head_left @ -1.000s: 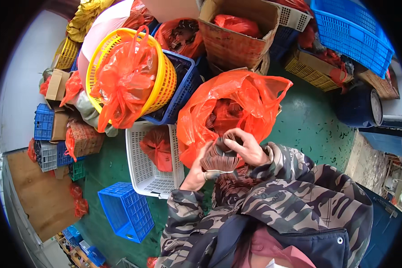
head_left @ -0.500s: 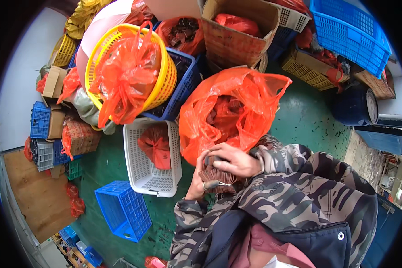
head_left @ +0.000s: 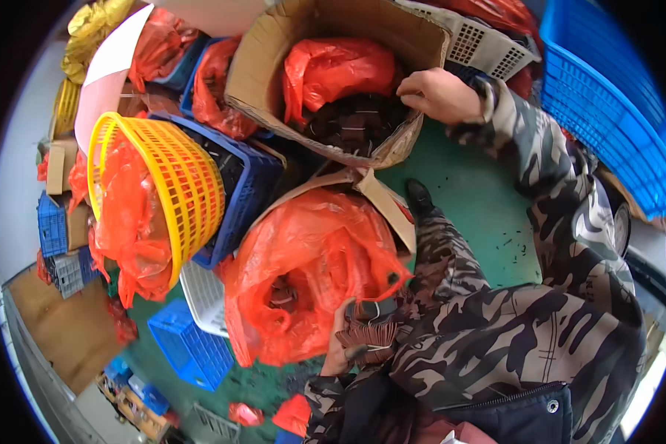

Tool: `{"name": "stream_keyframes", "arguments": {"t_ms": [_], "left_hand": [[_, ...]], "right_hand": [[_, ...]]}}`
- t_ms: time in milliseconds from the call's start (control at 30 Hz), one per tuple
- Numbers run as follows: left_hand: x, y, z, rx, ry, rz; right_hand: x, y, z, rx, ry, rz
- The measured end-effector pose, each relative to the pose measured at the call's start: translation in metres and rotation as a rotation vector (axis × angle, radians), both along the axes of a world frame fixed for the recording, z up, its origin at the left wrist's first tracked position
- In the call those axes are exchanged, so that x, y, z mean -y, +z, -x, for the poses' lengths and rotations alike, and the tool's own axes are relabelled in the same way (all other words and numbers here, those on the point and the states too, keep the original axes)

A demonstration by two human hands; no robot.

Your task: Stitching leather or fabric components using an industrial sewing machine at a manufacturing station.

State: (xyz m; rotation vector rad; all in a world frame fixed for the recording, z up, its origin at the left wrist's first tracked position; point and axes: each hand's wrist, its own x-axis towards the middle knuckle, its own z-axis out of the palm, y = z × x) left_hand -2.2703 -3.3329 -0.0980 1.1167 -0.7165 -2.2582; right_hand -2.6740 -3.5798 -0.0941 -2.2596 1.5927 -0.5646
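Note:
My left hand (head_left: 339,342) holds a stack of small dark brown finned parts (head_left: 368,331) close to my body, next to a large red plastic bag (head_left: 303,266) with more dark parts inside. My right hand (head_left: 435,93) reaches far forward into a cardboard box (head_left: 288,52). There its fingers rest on a pile of dark parts (head_left: 355,122) beside a red bag (head_left: 340,70). Whether the right hand grips any part is hidden. Both sleeves are camouflage cloth.
A yellow basket (head_left: 181,185) with a red bag sits in a blue crate (head_left: 251,185) at left. A white basket (head_left: 203,296) and a small blue crate (head_left: 189,351) stand on the green floor (head_left: 481,192). Large blue crates (head_left: 607,96) are at right. My shoe (head_left: 419,198) is near the box.
My right hand left the stack and stretched forward into the cardboard box. My head leaned forward, so the box and bag look closer. The left hand kept the stack.

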Motion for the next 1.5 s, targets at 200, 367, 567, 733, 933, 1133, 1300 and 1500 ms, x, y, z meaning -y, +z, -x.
{"name": "stream_keyframes", "arguments": {"t_ms": [200, 367, 567, 733, 933, 1133, 1300, 1500], "left_hand": [[0.038, 0.017, 0.088, 0.244, 0.130, -0.065], [0.042, 0.017, 0.122, 0.250, 0.297, -0.198], [0.021, -0.008, 0.120, 0.312, 0.475, -0.242], [0.009, -0.029, 0.106, 0.310, 0.596, -0.354], [-0.053, -0.036, 0.061, 0.128, 0.601, -0.281], [-0.154, 0.010, -0.031, 0.081, 0.664, -0.152], [-0.292, -0.036, -0.155, 0.100, 0.554, 0.112], [-0.514, 0.077, -0.382, -0.145, 0.840, 0.106]], "right_hand": [[0.144, -0.082, 0.013, -0.128, 0.528, -0.446], [0.197, -0.173, -0.040, -0.466, 0.489, -0.562], [0.190, -0.405, -0.103, -0.562, 0.704, 0.121], [0.178, -0.425, -0.135, -0.492, 0.397, -0.158], [0.210, -0.196, -0.121, -0.281, 0.347, -1.000], [0.072, 0.014, -0.211, 1.251, 0.294, -1.299], [-0.140, 0.072, -0.389, 1.283, 0.699, -1.132], [-0.523, 0.174, -0.773, 1.253, 2.054, -0.490]]}}
